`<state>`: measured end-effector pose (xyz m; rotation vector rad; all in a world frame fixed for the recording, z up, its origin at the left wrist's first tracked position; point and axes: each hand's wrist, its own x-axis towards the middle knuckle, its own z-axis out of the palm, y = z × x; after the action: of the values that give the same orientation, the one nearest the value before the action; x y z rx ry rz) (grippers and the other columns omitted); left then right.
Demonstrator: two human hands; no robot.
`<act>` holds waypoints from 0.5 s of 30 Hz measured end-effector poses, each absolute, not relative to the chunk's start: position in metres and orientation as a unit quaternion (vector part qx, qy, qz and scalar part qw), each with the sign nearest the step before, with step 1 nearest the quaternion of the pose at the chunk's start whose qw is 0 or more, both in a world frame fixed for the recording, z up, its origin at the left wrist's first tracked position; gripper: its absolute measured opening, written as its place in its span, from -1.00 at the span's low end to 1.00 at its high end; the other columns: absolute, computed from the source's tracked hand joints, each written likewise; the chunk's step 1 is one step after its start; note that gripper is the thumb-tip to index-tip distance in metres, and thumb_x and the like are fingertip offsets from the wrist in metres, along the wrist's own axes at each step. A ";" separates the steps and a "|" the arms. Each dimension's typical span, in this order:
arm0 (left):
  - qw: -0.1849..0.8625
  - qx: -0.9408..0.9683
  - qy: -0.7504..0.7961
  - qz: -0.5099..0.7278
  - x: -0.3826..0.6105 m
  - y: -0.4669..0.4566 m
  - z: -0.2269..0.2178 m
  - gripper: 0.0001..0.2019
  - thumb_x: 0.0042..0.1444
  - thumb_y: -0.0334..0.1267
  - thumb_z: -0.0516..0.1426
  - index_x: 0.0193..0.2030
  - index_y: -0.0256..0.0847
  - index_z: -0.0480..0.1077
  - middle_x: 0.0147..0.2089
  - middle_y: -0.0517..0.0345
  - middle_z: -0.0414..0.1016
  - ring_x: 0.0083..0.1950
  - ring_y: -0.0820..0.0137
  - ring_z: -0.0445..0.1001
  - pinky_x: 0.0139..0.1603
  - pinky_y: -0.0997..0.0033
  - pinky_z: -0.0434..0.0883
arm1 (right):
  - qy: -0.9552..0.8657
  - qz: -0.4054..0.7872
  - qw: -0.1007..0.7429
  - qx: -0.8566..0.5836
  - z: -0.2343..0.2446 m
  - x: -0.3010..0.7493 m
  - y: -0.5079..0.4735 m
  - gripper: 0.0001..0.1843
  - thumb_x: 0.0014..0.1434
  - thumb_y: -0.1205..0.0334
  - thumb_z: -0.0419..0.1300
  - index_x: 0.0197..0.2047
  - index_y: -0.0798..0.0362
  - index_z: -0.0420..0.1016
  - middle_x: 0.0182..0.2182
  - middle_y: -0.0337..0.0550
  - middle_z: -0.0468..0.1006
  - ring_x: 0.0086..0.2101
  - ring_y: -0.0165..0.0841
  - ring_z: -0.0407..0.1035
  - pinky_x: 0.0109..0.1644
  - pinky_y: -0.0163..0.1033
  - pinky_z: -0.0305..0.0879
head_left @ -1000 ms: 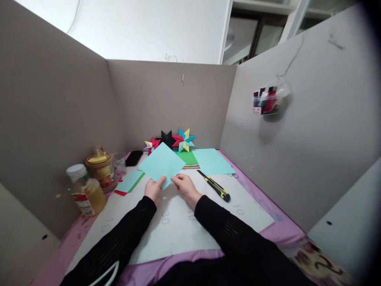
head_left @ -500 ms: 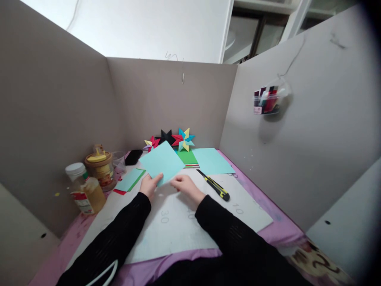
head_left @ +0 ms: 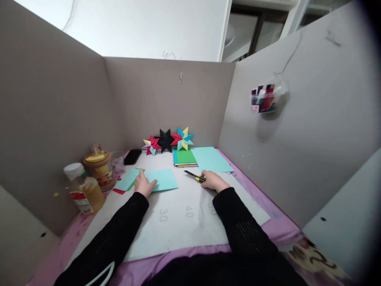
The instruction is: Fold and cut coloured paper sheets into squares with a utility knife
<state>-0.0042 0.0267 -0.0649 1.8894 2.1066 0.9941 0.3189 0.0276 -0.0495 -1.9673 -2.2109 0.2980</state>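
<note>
A light blue paper square [head_left: 162, 179] lies flat on the white cutting mat [head_left: 184, 222]. My left hand [head_left: 144, 185] rests on its left edge with the fingers laid flat on the sheet. My right hand [head_left: 213, 180] is closed around the handle of a black and yellow utility knife [head_left: 194, 176], whose tip points left toward the square. Both arms wear black sleeves.
Several folded paper stars [head_left: 168, 140] stand at the back wall. A stack of coloured paper [head_left: 184, 157] and a light blue sheet [head_left: 210, 159] lie behind the knife. Further paper pieces [head_left: 127, 182], a phone [head_left: 132, 156], a jar [head_left: 98, 169] and a bottle [head_left: 83, 192] sit at left. Grey cardboard walls enclose the desk.
The blue square went from held up in both hands to lying flat at the left under my left hand. My right hand moved right and took hold of the knife.
</note>
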 end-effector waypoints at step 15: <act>0.061 0.816 0.575 -0.010 0.010 0.019 -0.075 -0.32 0.16 0.11 -0.22 0.34 -0.23 -0.11 0.39 -0.02 -0.22 0.37 0.06 -0.26 0.25 -0.06 -0.11 | -0.811 0.133 0.152 -0.550 -0.053 0.291 0.038 -0.54 -0.12 0.33 0.24 -0.07 -0.01 0.49 -0.23 -0.14 0.41 -0.25 -0.32 0.32 -0.15 -0.35 0.15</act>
<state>0.0103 0.0189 -0.0746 2.4679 1.7398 -0.0304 0.2909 0.0377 -0.0533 -1.5771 -2.3265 0.3825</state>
